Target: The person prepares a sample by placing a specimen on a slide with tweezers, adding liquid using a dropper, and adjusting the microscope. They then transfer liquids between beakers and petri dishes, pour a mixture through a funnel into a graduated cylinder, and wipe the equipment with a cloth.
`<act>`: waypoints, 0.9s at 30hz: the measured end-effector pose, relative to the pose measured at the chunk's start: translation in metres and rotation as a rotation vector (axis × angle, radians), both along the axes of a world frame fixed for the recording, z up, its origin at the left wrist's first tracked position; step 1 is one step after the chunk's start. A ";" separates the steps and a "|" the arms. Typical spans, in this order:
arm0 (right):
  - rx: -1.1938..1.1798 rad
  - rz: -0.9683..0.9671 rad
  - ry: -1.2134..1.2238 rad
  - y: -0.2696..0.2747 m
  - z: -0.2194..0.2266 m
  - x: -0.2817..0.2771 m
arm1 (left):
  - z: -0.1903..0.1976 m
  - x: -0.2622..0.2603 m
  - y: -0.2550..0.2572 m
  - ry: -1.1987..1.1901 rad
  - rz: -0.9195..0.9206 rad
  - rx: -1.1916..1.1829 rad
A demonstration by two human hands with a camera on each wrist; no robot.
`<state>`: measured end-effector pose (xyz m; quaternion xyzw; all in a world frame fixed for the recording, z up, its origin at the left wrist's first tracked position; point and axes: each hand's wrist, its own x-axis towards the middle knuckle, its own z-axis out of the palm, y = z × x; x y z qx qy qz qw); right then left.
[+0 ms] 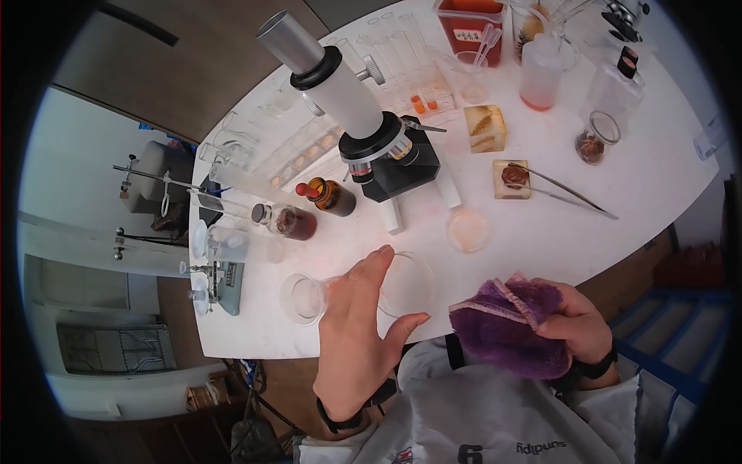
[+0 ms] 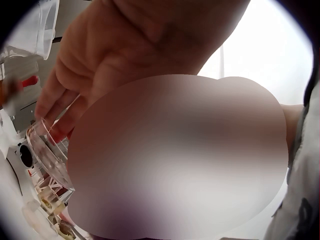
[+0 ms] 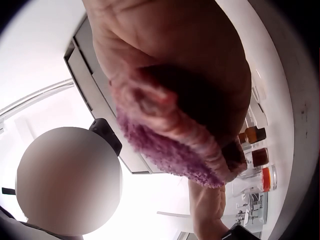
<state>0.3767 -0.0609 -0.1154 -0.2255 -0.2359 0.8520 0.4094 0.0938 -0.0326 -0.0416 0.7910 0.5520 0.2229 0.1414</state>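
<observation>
My left hand [image 1: 357, 329] spans a clear petri dish [image 1: 410, 288], with the fingers along its far left side and the thumb by its near edge. In the left wrist view the fingertips are right at the rim of that dish [image 2: 52, 160]; a blurred patch hides the thumb. Bunched in my right hand [image 1: 583, 325] is a purple cloth [image 1: 506, 321] with a pale pink hem, gripped between thumb and fingers. The right wrist view shows the cloth [image 3: 170, 150] folded under the palm. Just left of my left hand stands a small clear glass vessel [image 1: 303, 299].
A microscope [image 1: 340, 100] towers beyond my left hand. Left of it are a dropper bottle [image 1: 332, 197], a stoppered bottle [image 1: 292, 223] and a balance [image 1: 226, 286]. To the right, tweezers [image 1: 576, 199] lie across a block [image 1: 506, 189], near a glass jar [image 1: 591, 147]. A smaller dish [image 1: 468, 230] sits midway.
</observation>
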 end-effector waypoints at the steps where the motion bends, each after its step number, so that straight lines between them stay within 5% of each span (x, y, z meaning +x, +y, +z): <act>1: 0.044 -0.083 -0.038 -0.006 0.000 0.012 | -0.002 0.001 0.001 0.003 0.003 -0.037; 9: 0.095 -0.551 -0.168 -0.028 0.003 0.054 | -0.035 0.013 0.022 0.078 0.133 -0.167; 27: 0.154 -0.495 -0.307 -0.013 0.001 0.067 | -0.036 0.019 0.030 0.219 0.226 -0.154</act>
